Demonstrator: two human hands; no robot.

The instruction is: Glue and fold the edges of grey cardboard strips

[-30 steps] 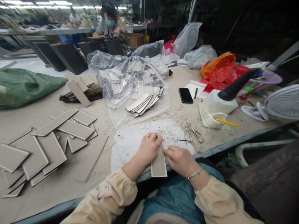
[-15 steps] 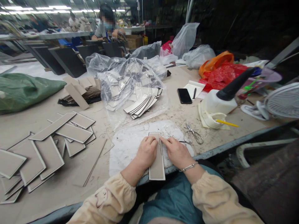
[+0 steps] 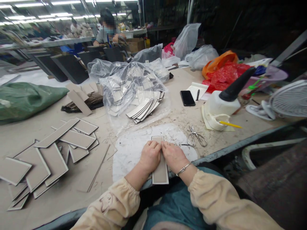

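Observation:
A narrow rectangular beige board (image 3: 160, 174) with a pale border and dark edge lies on a white sheet (image 3: 129, 159), its near end reaching the table edge. My left hand (image 3: 150, 156) is closed, its curled fingers pressed on the board's upper left part. Against it, my right hand (image 3: 174, 156) is closed too, fingertips pressed together on the board's right side near the left fingers. What lies under the fingertips is hidden. Metal scissors (image 3: 197, 139) rest to the right of the sheet, beside a short dark strip (image 3: 187, 145).
Similar bordered boards (image 3: 57, 159) lie loosely piled at left. A clear plastic bag (image 3: 141, 83) of pieces stands ahead. A phone (image 3: 187, 98), a white bottle with a black nozzle (image 3: 223, 103) and a white fan (image 3: 290, 97) are at right. Another person (image 3: 107, 32) sits across.
My right hand has moved left and its outstretched index finger has drawn in, so its fingertips now meet near the left ones on the board. The view has tilted slightly.

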